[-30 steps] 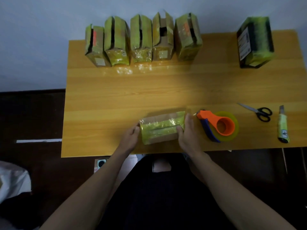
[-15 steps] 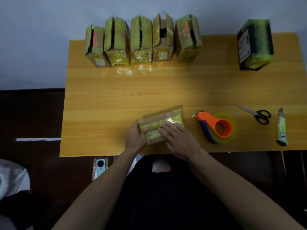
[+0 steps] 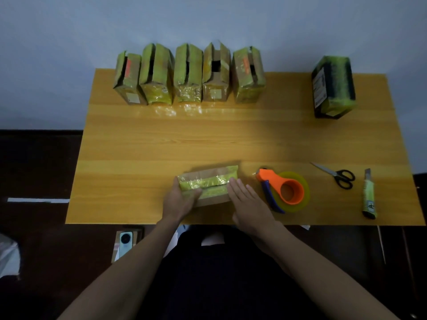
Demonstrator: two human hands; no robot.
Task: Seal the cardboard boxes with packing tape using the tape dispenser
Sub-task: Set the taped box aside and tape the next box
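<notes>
Seven boxes (image 3: 209,185), one tape dispenser (image 3: 285,191), two hands (image 3: 179,200).

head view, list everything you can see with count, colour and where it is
table: 1, orange wood, centre
row of boxes: 5, yellow-green tape over brown, table's far edge, tops split open
dark box: 1, black and yellow-green, far right
near box: 1, brown with yellow-green tape, near edge
tape dispenser: 1, orange and blue, right of near box
scissors: 1, black handles, right
utility knife: 1, yellow-green, far right
phone: 1, pale blue, floor
hands: left hand holds near box; right hand flat at its right end
</notes>
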